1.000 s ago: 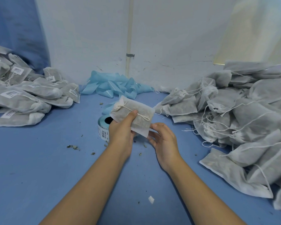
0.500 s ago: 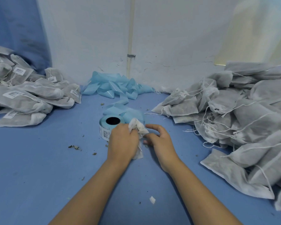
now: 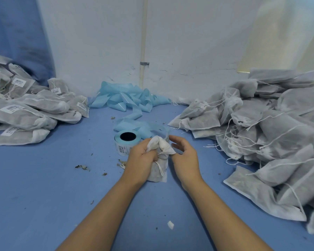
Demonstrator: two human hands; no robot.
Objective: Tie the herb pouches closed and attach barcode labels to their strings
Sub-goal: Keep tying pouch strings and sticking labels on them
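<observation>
pouch: white non-woven herb pouch (image 3: 159,171) standing upright on the counter (image 3: 43,196), dead centre of view – body greyish where the herbs show through, mouth bunched into a crumpled white ruffle at the top
string: white drawstring (image 3: 159,168) hangs in a loose line down the pouch front; no label seen on it
left hand: left hand (image 3: 140,159) clamped round the pouch neck, fingers curled into the fabric just below the ruffle
right hand: right hand (image 3: 185,156) just beside the pouch at its 3 o'clock, fingers loosely curled, fingertips at the edge of the ruffle – cannot tell if it pinches the string or fabric
label roll: barcode label roll (image 3: 127,142) at 11 o'clock from the pouch, touching or nearly touching the left hand, lying core-up with a printed barcode on its side
backing: pale blue backing strip (image 3: 129,100) trails from the roll toward 12 o'clock and heaps up against the wall (image 3: 188,42)
done pile: tied pouches with barcode labels (image 3: 25,109) stacked at 10 o'clock, well apart from the hands
open pile: big heap of unlabelled pouches (image 3: 261,133) at 2 to 4 o'clock, loose strings spilling out
debris: dried herb crumbs (image 3: 82,167) on the counter at 9 o'clock; a small white scrap (image 3: 170,224) at 6 o'clock between the forearms
</observation>
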